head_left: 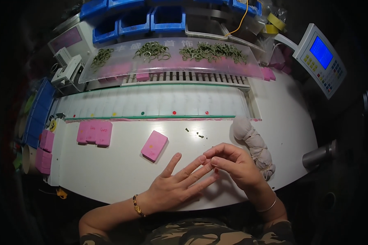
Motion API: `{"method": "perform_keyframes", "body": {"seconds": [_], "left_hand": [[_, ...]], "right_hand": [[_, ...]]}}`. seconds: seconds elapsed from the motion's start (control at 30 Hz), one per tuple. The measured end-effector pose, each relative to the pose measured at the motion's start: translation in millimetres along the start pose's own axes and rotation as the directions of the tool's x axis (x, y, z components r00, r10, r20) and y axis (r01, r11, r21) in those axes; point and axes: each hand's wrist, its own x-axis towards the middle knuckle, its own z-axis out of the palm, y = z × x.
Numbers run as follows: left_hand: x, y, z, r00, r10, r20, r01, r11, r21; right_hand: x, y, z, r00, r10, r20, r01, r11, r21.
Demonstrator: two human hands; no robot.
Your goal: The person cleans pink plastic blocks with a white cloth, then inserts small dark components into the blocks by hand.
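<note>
My left hand [171, 190] is stretched over the front of the white table, fingers spread, with a beaded bracelet on its wrist. At its fingertips, my right hand [239, 165] is closed in a pinch, thumb and index finger meeting at the end of a left finger. Whether something small sits in that pinch is hidden. A few tiny green bits [200, 135] lie just beyond the hands. Left of them rests a pink block [154, 145] with a small yellow mark. A pale cloth bundle bound with cord [259, 151] lies beside my right hand.
Joined pink blocks [95, 132] lie at left. Behind runs a white panel strip [151, 100] with coloured dots, then rollers [184, 76]. Above them, a translucent tray [122, 71] bears piles of green ring-like pieces [212, 53]. Blue bins [167, 18] and a keypad display [321, 59] stand around.
</note>
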Motion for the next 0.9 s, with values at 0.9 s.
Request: {"method": "perform_keyframes", "body": {"seconds": [0.9], "left_hand": [[-2.2,-10.1,-26.4,0.975,-0.216,0.051,0.218,0.975,-0.038]], "right_hand": [[-6.1,16.7,-4.3,0.975,-0.172,-0.142,0.178,0.984,0.028]]}}
